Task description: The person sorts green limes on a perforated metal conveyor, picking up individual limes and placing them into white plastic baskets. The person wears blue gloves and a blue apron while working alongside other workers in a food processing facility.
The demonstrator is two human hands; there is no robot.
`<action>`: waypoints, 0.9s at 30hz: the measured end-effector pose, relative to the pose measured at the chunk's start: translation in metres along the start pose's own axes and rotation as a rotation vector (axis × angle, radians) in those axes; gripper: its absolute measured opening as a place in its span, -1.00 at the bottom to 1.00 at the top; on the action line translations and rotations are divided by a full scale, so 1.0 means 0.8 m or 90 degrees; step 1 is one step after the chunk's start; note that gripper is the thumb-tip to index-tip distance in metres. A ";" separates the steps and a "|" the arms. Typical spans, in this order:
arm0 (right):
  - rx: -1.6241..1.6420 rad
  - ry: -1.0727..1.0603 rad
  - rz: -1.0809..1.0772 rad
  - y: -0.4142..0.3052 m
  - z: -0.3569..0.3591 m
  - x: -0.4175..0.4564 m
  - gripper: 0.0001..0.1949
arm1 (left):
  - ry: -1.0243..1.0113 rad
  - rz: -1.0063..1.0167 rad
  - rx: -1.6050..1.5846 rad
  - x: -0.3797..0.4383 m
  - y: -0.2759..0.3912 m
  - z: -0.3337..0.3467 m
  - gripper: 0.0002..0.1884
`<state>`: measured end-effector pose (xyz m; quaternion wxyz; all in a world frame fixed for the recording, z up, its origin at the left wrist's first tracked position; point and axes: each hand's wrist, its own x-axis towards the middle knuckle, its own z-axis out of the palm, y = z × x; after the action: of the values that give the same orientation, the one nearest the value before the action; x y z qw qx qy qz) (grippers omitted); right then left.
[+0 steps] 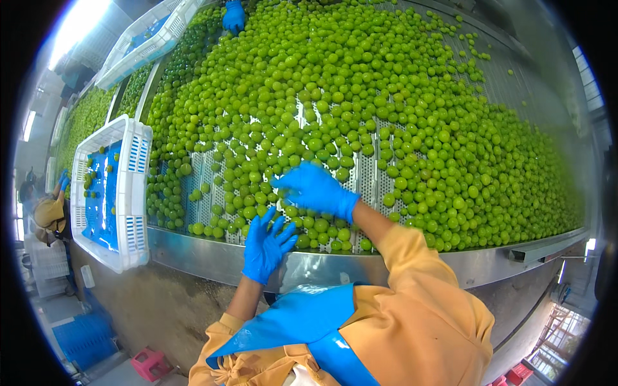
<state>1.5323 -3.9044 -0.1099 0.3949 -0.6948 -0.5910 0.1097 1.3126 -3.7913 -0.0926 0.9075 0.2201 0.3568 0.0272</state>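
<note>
Small round green fruits (309, 62) lie thickly over a perforated metal slat conveyor (367, 169). My left hand (268, 246), in a blue glove, is at the near metal rim (207, 253), its spread fingers reaching just over the closest fruits. No fruit shows in its palm. Further in, my right hand (314, 190), also gloved in blue, is blurred and palm down over the fruits, fingers toward the left. Its fingertips are partly hidden, so I cannot tell whether it holds a fruit. Bare slats show around both hands.
A white plastic crate (133, 193) with blue lining and several fruits stands on the left edge. Another white crate (145, 43) is farther back. Another person's gloved hand (234, 18) touches fruits at the far side. A co-worker (50, 212) is at far left; a pink stool (150, 364) is below.
</note>
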 end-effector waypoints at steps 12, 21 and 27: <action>-0.377 -0.030 0.730 -0.039 -0.207 -0.389 0.15 | -0.171 -0.124 -0.014 -0.010 -0.020 -0.025 -0.44; -0.374 0.286 0.672 0.142 -0.260 -0.341 -0.17 | -0.159 -0.146 0.011 -0.004 -0.039 -0.037 -0.34; -0.203 -0.193 0.610 0.185 -0.370 -0.275 -0.09 | -0.207 -0.135 0.020 0.002 -0.055 -0.030 -0.37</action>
<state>1.7634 -4.2268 -0.0827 0.0996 -0.9150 -0.2669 0.2859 1.2928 -3.8216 -0.1275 0.9474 0.1969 0.2271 -0.1097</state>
